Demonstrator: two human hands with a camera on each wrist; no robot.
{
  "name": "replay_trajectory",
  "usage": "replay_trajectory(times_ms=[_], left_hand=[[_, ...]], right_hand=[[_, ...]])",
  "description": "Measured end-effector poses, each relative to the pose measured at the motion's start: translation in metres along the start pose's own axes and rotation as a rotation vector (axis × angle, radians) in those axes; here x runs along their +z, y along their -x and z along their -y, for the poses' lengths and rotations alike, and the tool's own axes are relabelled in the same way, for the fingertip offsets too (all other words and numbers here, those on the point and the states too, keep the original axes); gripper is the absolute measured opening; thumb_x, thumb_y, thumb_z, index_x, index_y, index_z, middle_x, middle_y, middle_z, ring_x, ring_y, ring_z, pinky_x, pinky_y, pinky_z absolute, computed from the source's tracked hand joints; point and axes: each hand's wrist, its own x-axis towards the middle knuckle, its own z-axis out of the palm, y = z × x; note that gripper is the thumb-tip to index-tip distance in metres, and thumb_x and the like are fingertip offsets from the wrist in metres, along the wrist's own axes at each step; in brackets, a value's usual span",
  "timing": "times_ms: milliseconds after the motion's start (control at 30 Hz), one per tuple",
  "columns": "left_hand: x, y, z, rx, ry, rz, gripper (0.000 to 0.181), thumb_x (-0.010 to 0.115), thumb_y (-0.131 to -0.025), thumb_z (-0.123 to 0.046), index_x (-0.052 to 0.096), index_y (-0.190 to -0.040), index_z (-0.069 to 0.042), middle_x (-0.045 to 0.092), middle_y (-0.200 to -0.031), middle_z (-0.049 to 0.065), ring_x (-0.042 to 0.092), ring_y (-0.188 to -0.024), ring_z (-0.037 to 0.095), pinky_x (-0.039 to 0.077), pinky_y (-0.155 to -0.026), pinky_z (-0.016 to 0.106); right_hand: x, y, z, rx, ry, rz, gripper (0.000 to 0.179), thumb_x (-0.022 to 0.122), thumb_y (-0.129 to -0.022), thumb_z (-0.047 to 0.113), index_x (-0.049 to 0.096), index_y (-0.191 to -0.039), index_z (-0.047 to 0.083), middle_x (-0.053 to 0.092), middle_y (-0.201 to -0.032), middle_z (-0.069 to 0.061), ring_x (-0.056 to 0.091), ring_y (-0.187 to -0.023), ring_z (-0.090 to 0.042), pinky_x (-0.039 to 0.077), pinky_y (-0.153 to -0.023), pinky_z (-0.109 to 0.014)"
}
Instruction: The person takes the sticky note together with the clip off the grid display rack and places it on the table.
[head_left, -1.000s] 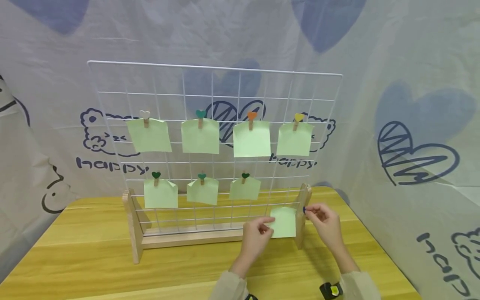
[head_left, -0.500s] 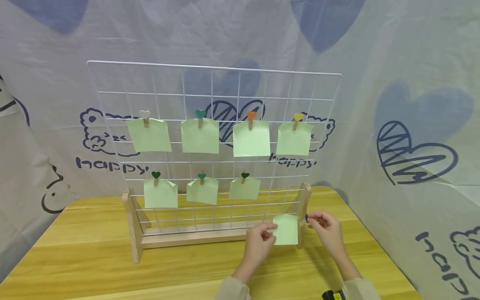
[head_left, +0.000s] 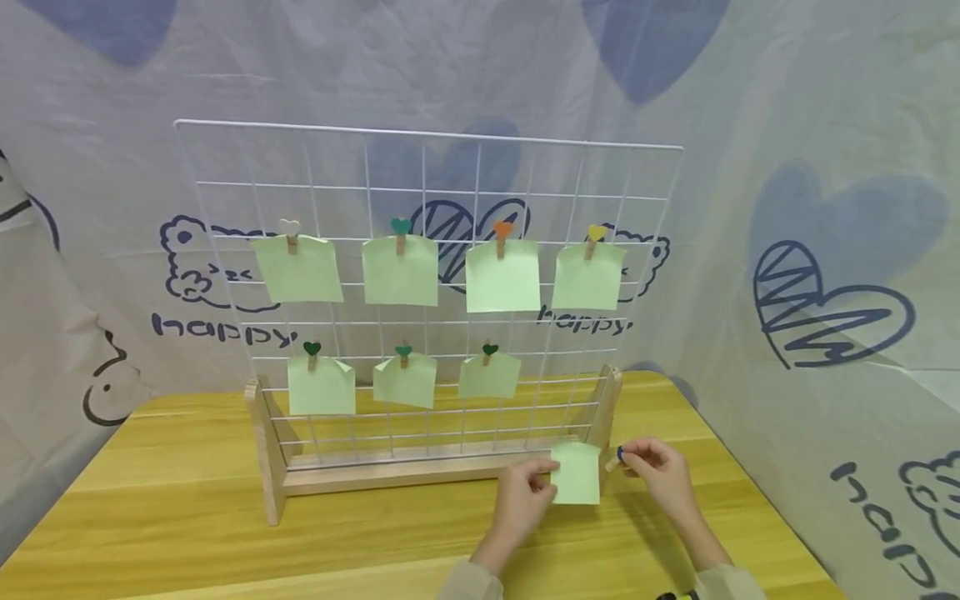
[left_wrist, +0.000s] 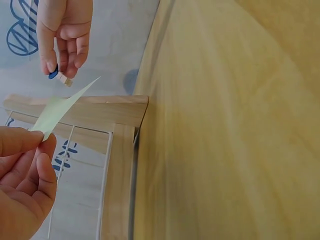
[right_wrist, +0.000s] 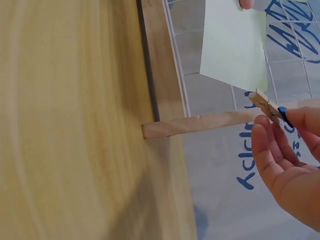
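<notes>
My left hand [head_left: 523,498] pinches the left edge of a pale green sticky note [head_left: 576,475], held in front of the lower right of the white wire grid [head_left: 430,190]. To the right of the note, my right hand [head_left: 663,479] pinches a small wooden clothespin [right_wrist: 266,106] with a blue top [right_wrist: 285,116]. In the left wrist view, the clothespin points toward the note with a gap between them. Green notes hang on the grid in two rows, each under a heart-topped clothespin, such as the orange one [head_left: 503,231] and the yellow one [head_left: 597,234].
The grid stands in a wooden base with a left foot [head_left: 264,454] and a right foot [head_left: 606,400], on a wood-grain table [head_left: 360,542]. A patterned cloth [head_left: 825,208] hangs behind and along the right side.
Both hands have moved down and slightly right, carrying the note and the clothespin away from the grid's wires. The hanging notes have stayed put.
</notes>
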Motion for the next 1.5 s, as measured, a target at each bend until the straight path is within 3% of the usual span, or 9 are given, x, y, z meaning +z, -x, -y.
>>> replay_trajectory(times_ms=[100,267,367,467,567,633,700,867,1500], left_hand=[[0.002,0.001,0.001,-0.010,-0.002,0.007,0.029,0.058,-0.066,0.019,0.066,-0.090,0.005,0.062,-0.074,0.009,0.049,-0.056,0.004,0.044,-0.052,0.015],[0.007,0.003,0.002,-0.050,0.002,-0.005,0.028,0.059,-0.066,0.017,0.066,-0.090,0.005,0.061,-0.072,0.007,0.047,-0.054,0.001,0.043,-0.051,0.014],[0.010,0.005,0.003,-0.078,0.002,-0.006,0.027,0.060,-0.067,0.016,0.065,-0.091,0.004,0.058,-0.067,0.002,0.045,-0.054,0.000,0.042,-0.049,0.014],[0.012,0.007,0.003,-0.091,0.008,0.011,0.027,0.060,-0.067,0.016,0.065,-0.092,0.004,0.055,-0.065,-0.002,0.044,-0.053,0.000,0.042,-0.048,0.014],[0.014,0.008,0.004,-0.103,0.021,0.022,0.027,0.059,-0.067,0.016,0.065,-0.092,0.005,0.055,-0.065,-0.002,0.044,-0.053,0.000,0.041,-0.047,0.014],[0.015,0.009,0.005,-0.112,0.023,0.028,0.027,0.060,-0.067,0.016,0.065,-0.091,0.005,0.054,-0.064,-0.001,0.044,-0.052,0.001,0.042,-0.047,0.014],[0.016,0.009,0.006,-0.126,0.026,0.031,0.027,0.060,-0.068,0.016,0.065,-0.091,0.005,0.054,-0.064,-0.001,0.044,-0.052,0.001,0.042,-0.046,0.014],[0.018,0.011,0.009,-0.150,0.032,0.032,0.026,0.061,-0.068,0.016,0.065,-0.091,0.006,0.054,-0.062,-0.002,0.044,-0.051,0.001,0.042,-0.046,0.015],[0.032,0.018,0.012,-0.257,0.085,0.096,0.030,0.059,-0.065,0.019,0.064,-0.091,0.006,0.056,-0.066,0.000,0.047,-0.050,0.005,0.042,-0.043,0.018]], right_hand=[[-0.002,0.004,0.001,0.068,-0.013,-0.004,0.013,0.067,-0.078,0.006,0.061,-0.086,-0.003,0.062,-0.080,-0.012,0.061,-0.065,-0.020,0.052,-0.057,-0.031],[-0.005,0.009,0.007,0.142,-0.004,0.009,0.051,0.072,-0.067,0.045,0.062,-0.085,-0.001,0.062,-0.078,-0.010,0.061,-0.066,-0.018,0.052,-0.057,-0.030],[-0.004,0.014,0.019,0.174,0.009,0.033,0.058,0.070,-0.060,0.056,0.063,-0.084,0.004,0.063,-0.077,-0.005,0.061,-0.066,-0.015,0.052,-0.058,-0.027],[-0.002,0.020,0.043,0.173,-0.019,0.070,0.043,0.071,-0.069,0.045,0.063,-0.083,0.005,0.063,-0.075,-0.002,0.060,-0.066,-0.012,0.051,-0.058,-0.025],[0.003,0.024,0.069,0.179,-0.052,0.095,0.020,0.067,-0.078,0.014,0.061,-0.084,-0.004,0.062,-0.075,-0.005,0.060,-0.065,-0.012,0.051,-0.058,-0.024],[0.006,0.025,0.083,0.222,-0.045,0.094,0.011,0.059,-0.080,-0.003,0.057,-0.086,-0.012,0.061,-0.076,-0.009,0.059,-0.065,-0.012,0.051,-0.058,-0.025],[0.007,0.026,0.091,0.288,-0.015,0.085,0.011,0.054,-0.080,-0.010,0.054,-0.089,-0.016,0.060,-0.078,-0.010,0.058,-0.065,-0.012,0.051,-0.059,-0.025],[0.006,0.025,0.093,0.406,0.020,0.080,0.015,0.052,-0.081,-0.012,0.050,-0.094,-0.020,0.060,-0.080,-0.011,0.059,-0.065,-0.013,0.051,-0.060,-0.025],[-0.010,0.029,0.079,0.446,0.048,0.265,0.023,0.048,-0.083,-0.011,0.043,-0.100,-0.025,0.060,-0.078,-0.008,0.059,-0.064,-0.010,0.050,-0.058,-0.024]])
